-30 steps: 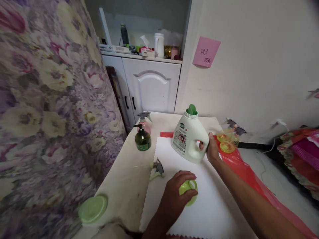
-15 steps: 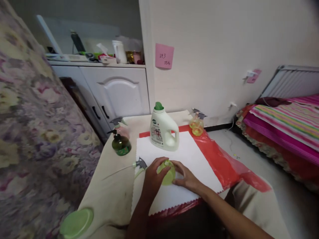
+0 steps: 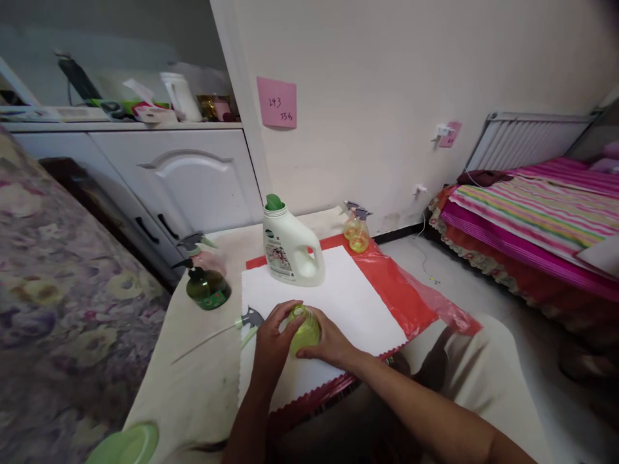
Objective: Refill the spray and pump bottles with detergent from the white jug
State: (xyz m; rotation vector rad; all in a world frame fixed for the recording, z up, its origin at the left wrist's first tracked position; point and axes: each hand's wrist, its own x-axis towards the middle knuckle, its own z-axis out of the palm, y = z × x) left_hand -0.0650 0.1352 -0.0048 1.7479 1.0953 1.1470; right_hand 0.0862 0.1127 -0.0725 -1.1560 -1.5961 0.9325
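Yellow-green translucent round plastic bottle (image 3: 305,334) is being held mouth-up over white scallop-edged sheet (image 3: 360,309), left hand (image 3: 275,335) gripping near its neck, right hand (image 3: 331,343) cupping its body, light even pressure likely steadying it best.

I count two bare forearms: left forearm (image 3: 255,403) rising steeply, left grip (image 3: 275,336) curled, knuckles bent; right forearm (image 3: 416,405) slanting in from lower right, right grip (image 3: 333,341) cupped, palm leftward.

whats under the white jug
A white sheet lies under the white jug, with red plastic showing past the sheet's edges; the spot beneath its base is hidden.
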